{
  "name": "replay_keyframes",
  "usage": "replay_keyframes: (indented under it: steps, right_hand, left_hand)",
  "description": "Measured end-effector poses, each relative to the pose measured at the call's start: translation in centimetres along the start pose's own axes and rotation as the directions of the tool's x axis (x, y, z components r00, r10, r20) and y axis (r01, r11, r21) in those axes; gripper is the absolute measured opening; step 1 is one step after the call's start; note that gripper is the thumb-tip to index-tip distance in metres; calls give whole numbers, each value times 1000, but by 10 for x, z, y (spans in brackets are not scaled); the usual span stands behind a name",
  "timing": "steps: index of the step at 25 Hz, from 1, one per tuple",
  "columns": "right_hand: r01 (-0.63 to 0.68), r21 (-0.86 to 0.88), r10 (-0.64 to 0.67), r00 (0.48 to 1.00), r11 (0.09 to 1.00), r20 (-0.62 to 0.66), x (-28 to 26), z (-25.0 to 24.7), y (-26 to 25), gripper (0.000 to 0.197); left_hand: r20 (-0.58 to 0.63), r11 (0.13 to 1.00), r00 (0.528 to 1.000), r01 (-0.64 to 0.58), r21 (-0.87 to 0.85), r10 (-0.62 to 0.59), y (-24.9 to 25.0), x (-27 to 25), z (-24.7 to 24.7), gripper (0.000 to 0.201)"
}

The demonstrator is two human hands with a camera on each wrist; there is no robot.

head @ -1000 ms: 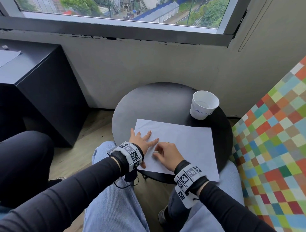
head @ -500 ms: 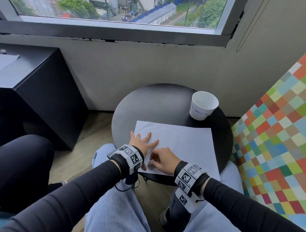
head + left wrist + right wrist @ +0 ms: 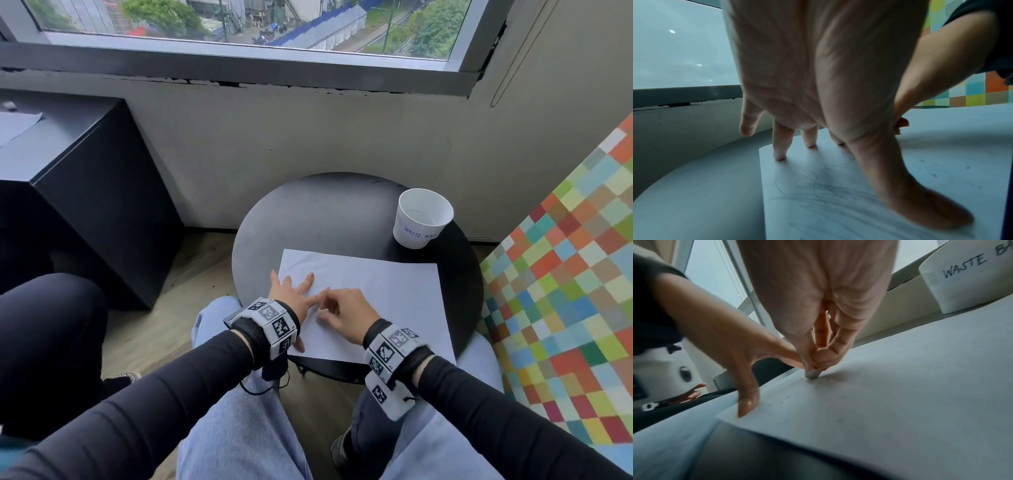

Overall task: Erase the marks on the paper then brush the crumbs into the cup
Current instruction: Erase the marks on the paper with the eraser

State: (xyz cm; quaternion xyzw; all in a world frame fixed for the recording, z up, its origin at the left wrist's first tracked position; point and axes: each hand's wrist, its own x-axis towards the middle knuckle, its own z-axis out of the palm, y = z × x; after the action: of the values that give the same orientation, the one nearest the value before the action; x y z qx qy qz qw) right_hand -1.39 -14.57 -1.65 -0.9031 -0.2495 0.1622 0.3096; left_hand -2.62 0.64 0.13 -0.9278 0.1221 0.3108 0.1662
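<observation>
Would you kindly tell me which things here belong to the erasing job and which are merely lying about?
Job:
paper, held flat by the left hand
eraser, pinched by the right hand
pencil marks
cup

Lying about:
black cabinet
sheet on it

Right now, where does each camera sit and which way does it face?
Head: above, facing down at the white paper sheet on the round black table; both forearms show.
Left wrist: behind the left hand, spread on pencil scribbles.
Right wrist: behind the right hand pinching a grey eraser.
All share the paper.
</observation>
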Motion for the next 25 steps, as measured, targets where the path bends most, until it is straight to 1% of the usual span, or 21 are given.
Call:
replay_keyframes:
  steps: [2,3,4,6,7,8,9,11,12,13,15,16,17,19,20,23,25]
  right_hand:
    - [108,-59,-98,983,992,156,-13,9,-8,10]
    - [130,-58,-115,971,990,209,-17,9,-10,12]
    - [113,-67,-97,974,991,203,-14,4,-8,12]
    - [42,-57,-38,997,997,72,-1,-11,4,11]
    - [24,-54,-23,999,998,24,1,-16,7,10]
    - [25,-51,-24,999,998,21,-1,-15,9,10]
    - [58,-50,-55,997,997,62,-6,-10,7,10]
    - [140,-55,-127,972,989,198,-18,0,0,12]
    - [151,-54,-136,966,987,221,-18,0,0,13]
    - [136,-59,-122,973,989,195,-13,-4,3,14]
    - [85,-67,-79,993,994,92,-6,-13,8,13]
    - [84,-70,-79,994,994,80,-7,-12,7,12]
    - [112,-67,-105,989,991,104,-10,-8,5,12]
    - [193,-58,-178,964,979,199,-20,3,-3,14]
    - [205,-57,-189,959,977,211,-21,4,-4,15]
    - [141,-49,-134,984,989,121,-13,-2,-1,13]
    - [158,-48,-150,979,986,139,-15,0,-3,14]
  left_hand:
    - [5,1000,1000,8,7,-8,0,0,0,129]
    - [4,1000,1000,8,10,-8,0,1,1,129]
    - [0,1000,1000,4,9,-4,0,1,0,129]
    - [-7,1000,1000,-1,-2,1,-1,1,-1,130]
    - [-3,1000,1000,-1,-8,1,-1,1,-1,130]
    - [3,1000,1000,2,-10,-2,0,0,-1,130]
    - [7,1000,1000,7,-5,-7,0,0,-1,130]
    - [6,1000,1000,9,7,-9,0,0,-1,131]
    - [6,1000,1000,6,7,-6,0,0,-1,131]
    - [6,1000,1000,3,3,-3,0,0,-1,131]
    - [5,1000,1000,1,-4,-1,0,-1,-2,131]
    - [6,1000,1000,2,-5,-2,0,-1,-1,131]
    - [7,1000,1000,6,-2,-6,0,-1,-1,131]
    - [9,1000,1000,9,10,-9,0,-1,-1,131]
    - [5,1000,1000,6,9,-6,0,-1,-2,131]
    - [-4,1000,1000,-2,-8,2,0,-1,-2,131]
    - [0,1000,1000,6,-3,-6,0,-2,-2,130]
